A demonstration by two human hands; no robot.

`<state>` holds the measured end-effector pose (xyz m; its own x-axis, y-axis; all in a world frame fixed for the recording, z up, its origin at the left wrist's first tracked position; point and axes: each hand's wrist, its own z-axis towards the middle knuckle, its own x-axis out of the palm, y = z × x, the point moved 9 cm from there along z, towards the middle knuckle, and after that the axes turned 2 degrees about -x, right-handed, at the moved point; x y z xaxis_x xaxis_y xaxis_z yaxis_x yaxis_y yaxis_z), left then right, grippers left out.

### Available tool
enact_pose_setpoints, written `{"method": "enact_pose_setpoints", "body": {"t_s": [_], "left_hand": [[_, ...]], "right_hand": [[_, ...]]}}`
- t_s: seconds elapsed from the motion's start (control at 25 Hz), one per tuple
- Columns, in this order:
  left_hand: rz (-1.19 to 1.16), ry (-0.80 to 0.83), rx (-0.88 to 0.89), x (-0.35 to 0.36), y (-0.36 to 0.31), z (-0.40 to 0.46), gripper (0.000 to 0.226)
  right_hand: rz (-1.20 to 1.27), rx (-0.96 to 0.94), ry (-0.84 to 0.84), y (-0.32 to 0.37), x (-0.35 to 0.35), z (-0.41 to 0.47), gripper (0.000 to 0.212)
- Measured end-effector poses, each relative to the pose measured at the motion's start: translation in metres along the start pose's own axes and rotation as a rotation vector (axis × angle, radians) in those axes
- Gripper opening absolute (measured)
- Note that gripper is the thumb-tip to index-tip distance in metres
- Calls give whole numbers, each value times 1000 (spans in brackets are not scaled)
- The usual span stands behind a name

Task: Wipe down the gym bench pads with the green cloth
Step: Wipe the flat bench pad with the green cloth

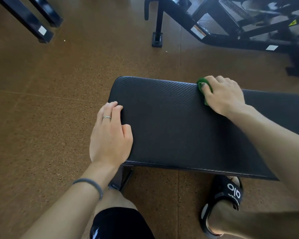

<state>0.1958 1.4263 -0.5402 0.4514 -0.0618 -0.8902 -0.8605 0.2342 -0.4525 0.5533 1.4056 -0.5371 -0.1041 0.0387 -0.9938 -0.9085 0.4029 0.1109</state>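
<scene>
Black textured gym bench pad (188,128) = landmark; long axis runs left-right. Small green cloth (203,89) bunched at pad's far edge, right of centre, under right hand (226,95); fingers curled over cloth, pressing it down. Cloth mostly hidden, probably folded. Left hand (110,135) at pad's left end, fingers relaxed, bracing. Unwiped expanse lies leftward and nearward of cloth; right hand nearer.

A speckled brown floor (50,100) carries a black machine frame (231,28) at its far right corner, two black bars (29,18) far left, a black slide sandal (223,200) near
</scene>
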Motion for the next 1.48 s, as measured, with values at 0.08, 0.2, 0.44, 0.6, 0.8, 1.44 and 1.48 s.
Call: {"method": "enact_pose_setpoints", "body": {"t_s": [0.08, 0.2, 0.44, 0.6, 0.8, 1.44, 1.48], "left_hand": [[-2, 2, -4, 2, 0, 0, 46], [-7, -1, -10, 3, 0, 0, 48], [-19, -4, -15, 0, 1, 1, 51], [-26, 1, -22, 0, 2, 0, 51], [-36, 3, -43, -2, 2, 0, 47], [-33, -18, -31, -5, -1, -5, 47], [-31, -21, -31, -5, -1, -5, 47]], "right_hand": [[-65, -1, -38, 32, 0, 6, 51], [-90, -186, -69, 149, 17, 13, 45], [-13, -440, -112, 204, 15, -31, 51], [36, -556, 23, 147, 17, -148, 53], [17, -381, 27, 139, 14, -45, 55], [85, -125, -103, 85, 12, -139, 57], [90, -187, -107, 107, 18, -181, 57]]}}
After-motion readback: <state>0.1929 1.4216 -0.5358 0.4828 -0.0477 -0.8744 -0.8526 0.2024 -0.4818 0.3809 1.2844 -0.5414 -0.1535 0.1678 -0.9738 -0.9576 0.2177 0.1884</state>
